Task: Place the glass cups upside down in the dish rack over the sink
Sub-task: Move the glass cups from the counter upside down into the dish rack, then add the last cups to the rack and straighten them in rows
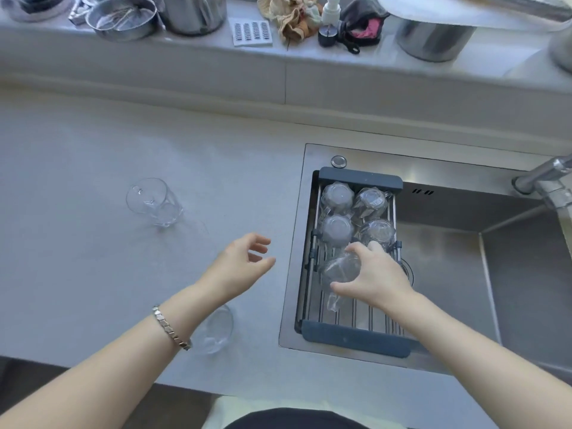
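Dark-framed wire dish rack [356, 337], laid across the left end of a stainless steel sink [464, 243], right of centre frame.

In rack, far half: four clear glass cups, all upside down, bases up, in two rows. Upper left cup [336, 196]; upper right cup [371, 201]; lower left cup [336, 229]; lower right cup [378, 233]. Packed close, neighbours touching or nearly so.

Fifth clear glass cup [340, 269], over the rack's middle, just below the second row: grasped by the right hand [374, 275], fingers and thumb wrapped round its side. Tilted, apparently base up; full contact with the wires not discernible.

Left hand [240, 264], centre frame above the grey counter [93, 274]: fingers spread, holding nothing.

On counter, not yet racked: one clear glass cup with handle [153, 201], left of centre, upright; one further clear glass cup [216, 331], lower centre, partly hidden behind the left wrist, orientation unclear.

Progress, judged: four placed, one being set down, two left. Near half of rack free.
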